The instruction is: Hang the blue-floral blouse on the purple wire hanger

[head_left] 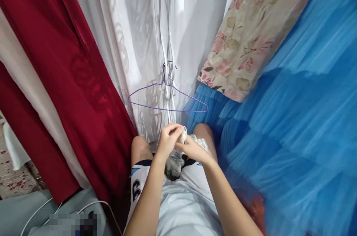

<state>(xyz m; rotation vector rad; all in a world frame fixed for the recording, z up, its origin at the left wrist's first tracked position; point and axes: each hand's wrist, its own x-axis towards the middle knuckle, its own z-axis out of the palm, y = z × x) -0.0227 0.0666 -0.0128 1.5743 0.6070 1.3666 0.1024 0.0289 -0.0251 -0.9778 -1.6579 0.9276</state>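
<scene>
My left hand (167, 140) pinches a bunched, light patterned cloth (183, 136) between thumb and fingers, low over my lap. Close beside it, my right hand (192, 149) is closed around the same cloth, its fingertips partly covered. More of the fabric spreads behind my right hand, and a greyish, darker part droops between my thighs. What kind of garment it is, I cannot tell. Just beyond my hands, a purple wire hanger (167, 109) with nothing on it hangs from a white metal rack (169, 96) with hooks.
White curtains (139, 42) hang behind the rack. To the left are dark red drapes (75, 80); on the right, a floral cloth (237, 42) overlaps layered blue tulle (292, 117). A white cable (97, 202) crosses a grey-green surface (16, 212) at lower left.
</scene>
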